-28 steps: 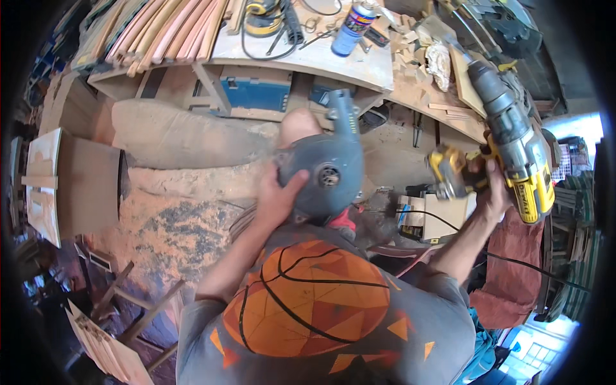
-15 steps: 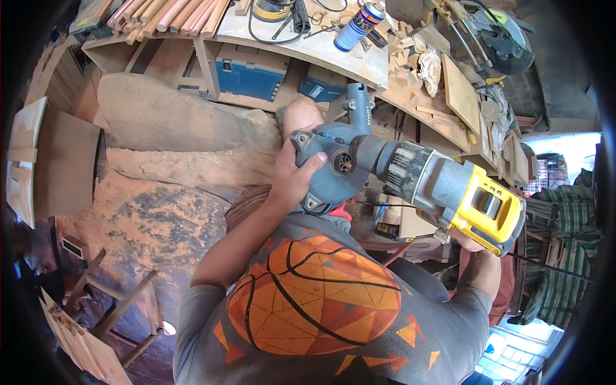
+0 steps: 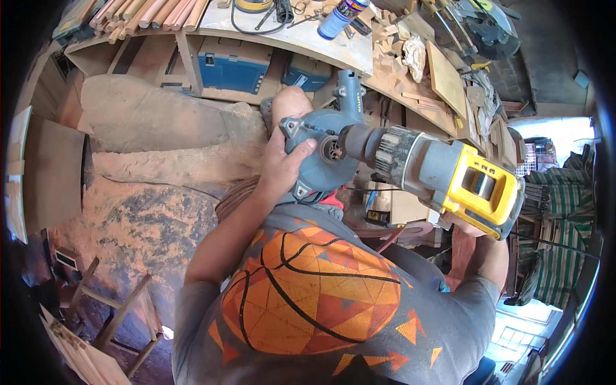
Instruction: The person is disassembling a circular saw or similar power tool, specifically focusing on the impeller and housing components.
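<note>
My left hand (image 3: 282,163) grips the edge of a round, grey-blue blower housing (image 3: 324,170), thumb on its face and fingers behind it. The housing has a spout pointing up and away and a vented hub in its middle. My right hand (image 3: 467,226) is mostly hidden under a yellow and grey power drill (image 3: 478,186), wrapped round its handle. The drill's ribbed grey chuck end points left, and its dark tip is at the hub. Whether a bit sits between them cannot be made out. The housing is held near my bent knee (image 3: 292,106).
A workbench (image 3: 295,42) runs along the far side, bearing round wooden rods (image 3: 144,13), a spray can (image 3: 342,18) and wood offcuts. Blue tool cases (image 3: 231,67) sit under it. A mitre saw (image 3: 491,32) stands far right. Sawdust (image 3: 144,212) covers the floor at left.
The whole scene has shifted slightly left and up in the picture as my head moved. Both hands keep their holds, and the drill stays at the housing's hub.
</note>
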Tool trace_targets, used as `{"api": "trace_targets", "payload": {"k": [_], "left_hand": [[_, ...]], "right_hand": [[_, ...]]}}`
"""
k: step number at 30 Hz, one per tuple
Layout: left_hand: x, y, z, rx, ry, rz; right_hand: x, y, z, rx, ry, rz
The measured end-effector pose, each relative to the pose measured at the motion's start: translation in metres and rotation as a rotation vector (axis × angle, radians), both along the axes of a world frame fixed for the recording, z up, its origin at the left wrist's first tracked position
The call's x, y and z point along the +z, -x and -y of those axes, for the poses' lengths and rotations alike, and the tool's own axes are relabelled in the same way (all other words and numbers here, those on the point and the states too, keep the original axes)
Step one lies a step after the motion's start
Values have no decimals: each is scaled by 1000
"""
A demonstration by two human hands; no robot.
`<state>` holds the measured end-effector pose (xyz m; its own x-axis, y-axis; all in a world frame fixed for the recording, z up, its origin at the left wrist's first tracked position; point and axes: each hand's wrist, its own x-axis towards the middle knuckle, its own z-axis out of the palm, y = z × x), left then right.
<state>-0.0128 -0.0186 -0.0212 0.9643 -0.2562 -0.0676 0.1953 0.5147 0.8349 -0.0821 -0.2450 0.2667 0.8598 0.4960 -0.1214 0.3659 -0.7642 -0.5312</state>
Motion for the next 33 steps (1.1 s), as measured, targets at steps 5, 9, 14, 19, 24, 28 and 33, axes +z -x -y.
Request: {"api": "trace_targets", "payload": {"k": [5,9,14,19,24,28,33], "left_hand": [[-1,-5,9,-43,5,6],[4,-4,2,-10,-85,76],[3,-3,6,-25,-61,112],[1,-4,6,-14,-94,165],[1,-5,8,-27,-107,182],[-1,-6,9,-14,-144,226],[2,-4,11,-13,-117,196]], "right_hand": [[2,-1,-8,-46,-13,-8],[1,-8,-10,-17,-34,-17],[-5,-14,-15,-21,-38,-24],[-5,-20,-18,-16,-35,-43],[-5,-24,-18,-24,-36,-51],[-3,-23,-17,-26,-35,-58],[1,-18,-16,-58,-38,-76]]}}
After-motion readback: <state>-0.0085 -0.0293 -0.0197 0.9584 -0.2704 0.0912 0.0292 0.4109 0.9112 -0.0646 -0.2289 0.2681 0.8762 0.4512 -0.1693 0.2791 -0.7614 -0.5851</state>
